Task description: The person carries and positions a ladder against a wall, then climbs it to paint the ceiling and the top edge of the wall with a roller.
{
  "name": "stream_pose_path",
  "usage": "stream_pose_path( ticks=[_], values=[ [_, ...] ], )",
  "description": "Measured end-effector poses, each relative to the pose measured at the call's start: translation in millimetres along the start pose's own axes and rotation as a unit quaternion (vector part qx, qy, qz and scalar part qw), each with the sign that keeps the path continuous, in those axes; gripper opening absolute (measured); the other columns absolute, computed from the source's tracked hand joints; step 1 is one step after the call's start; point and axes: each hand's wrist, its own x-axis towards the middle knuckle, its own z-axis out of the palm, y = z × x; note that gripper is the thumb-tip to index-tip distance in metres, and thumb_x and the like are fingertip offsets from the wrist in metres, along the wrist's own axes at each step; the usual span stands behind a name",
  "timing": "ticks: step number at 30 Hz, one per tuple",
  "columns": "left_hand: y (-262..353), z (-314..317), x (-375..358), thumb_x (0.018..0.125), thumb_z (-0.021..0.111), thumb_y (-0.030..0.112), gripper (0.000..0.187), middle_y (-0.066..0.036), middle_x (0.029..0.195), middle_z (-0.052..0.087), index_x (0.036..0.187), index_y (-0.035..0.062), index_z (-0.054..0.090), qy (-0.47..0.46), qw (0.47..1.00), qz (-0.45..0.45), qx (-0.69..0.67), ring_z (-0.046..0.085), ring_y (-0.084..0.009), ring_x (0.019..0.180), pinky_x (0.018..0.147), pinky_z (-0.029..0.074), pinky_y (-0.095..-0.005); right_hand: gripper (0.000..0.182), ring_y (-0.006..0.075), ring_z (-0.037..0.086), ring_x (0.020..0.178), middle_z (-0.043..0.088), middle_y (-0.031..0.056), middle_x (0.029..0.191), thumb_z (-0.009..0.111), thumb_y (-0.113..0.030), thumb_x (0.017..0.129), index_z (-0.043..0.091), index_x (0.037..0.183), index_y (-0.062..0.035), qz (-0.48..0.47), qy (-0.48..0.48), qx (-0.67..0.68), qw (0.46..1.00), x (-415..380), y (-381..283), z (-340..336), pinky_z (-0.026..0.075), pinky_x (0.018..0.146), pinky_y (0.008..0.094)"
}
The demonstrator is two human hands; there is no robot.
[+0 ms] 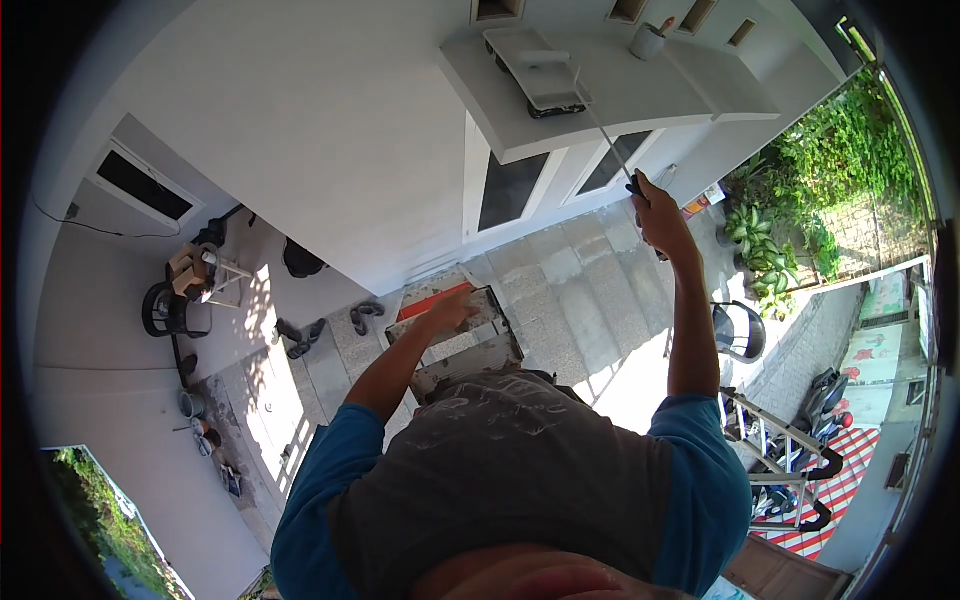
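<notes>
Grey shirt [500, 450] fills six o'clock. Remotely, I watch the right hand [660, 215], at two, grip the paint roller [609, 138] by its handle, likely for reach into the tray [552, 92] near twelve; the left hand [455, 310], fingers loosely spread, hovers above or touches the metal frame [465, 364], perhaps for balance.

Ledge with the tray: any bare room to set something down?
Two patches: ledge between tray and pot, and ledge beyond the pot, toward the picture's right. Crowded: the tray's right edge, where the pole, held in the right hand, crosses.
</notes>
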Motion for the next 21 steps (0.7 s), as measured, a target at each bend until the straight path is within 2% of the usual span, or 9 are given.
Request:
stream_pose_path(
  ticks=[2,3,5,13,16,21],
  values=[
    [3,-2,-1,0.09,0.065,0.045,0.071,-0.022,0.133,0.056,0.146,0.0113,0.038,0.002,1.0,0.004,-0.001,0.053,-0.0371,0.124,0.101,0.042,-0.0456,0.048,0.0433,0.062,0.106,0.062,0.0303,0.115,0.052,-0.017,0.097,0.044,0.142,-0.0013,0.089,-0.056,0.016,0.994,-13,-20,-13,0.048,0.09,0.0439],
    [4,-3,-1,0.09,0.064,0.045,0.071,-0.022,0.134,0.055,0.146,0.0115,0.037,-0.008,1.0,-0.002,0.003,0.052,-0.0374,0.125,0.102,0.042,-0.0458,0.048,0.0433,0.062,0.106,0.062,0.0303,0.115,0.052,-0.017,0.097,0.044,0.142,-0.0013,0.089,-0.056,0.016,0.994,-11,-10,-8,0.048,0.09,0.0439],
    [6,-4,-1,0.09,0.064,0.045,0.071,-0.022,0.135,0.054,0.147,0.0117,0.037,-0.018,1.0,-0.009,0.008,0.052,-0.0377,0.125,0.102,0.041,-0.046,0.048,0.0434,0.062,0.105,0.063,0.0302,0.112,0.052,-0.019,0.098,0.044,0.142,-0.0022,-0.024,0.002,-0.03,0.999,-2,12,4,0.048,0.09,0.0451],
    [-4,2,1,0.091,0.062,0.047,0.071,-0.02,0.136,0.054,0.148,0.0124,0.035,-0.006,1.0,0.0,0.013,0.051,-0.0374,0.126,0.102,0.042,-0.0456,0.047,0.0431,0.06,0.109,0.062,0.0292,0.116,0.05,-0.019,0.098,0.044,0.142,-0.0043,0.006,-0.013,-0.06,0.998,6,-7,4,0.047,0.092,0.0469],
    [9,-5,-5,0.091,0.062,0.047,0.071,-0.019,0.138,0.053,0.148,0.0124,0.036,-0.025,0.999,-0.032,0.018,0.051,-0.0366,0.127,0.102,0.041,-0.045,0.047,0.0434,0.06,0.11,0.062,0.029,0.117,0.049,-0.018,0.099,0.043,0.143,-0.004,0.006,-0.014,-0.05,0.999,6,-5,3,0.046,0.093,0.0469],
    [16,-7,-8,0.091,0.062,0.046,0.069,-0.02,0.137,0.053,0.145,0.0099,0.039,-0.018,0.999,-0.033,0.006,0.05,-0.0352,0.128,0.103,0.041,-0.0441,0.047,0.0443,0.057,0.114,0.061,0.03,0.119,0.049,-0.017,0.098,0.043,0.142,-0.0025,0.002,-0.009,-0.051,0.999,4,-13,3,0.045,0.095,0.0468]
  ],
)
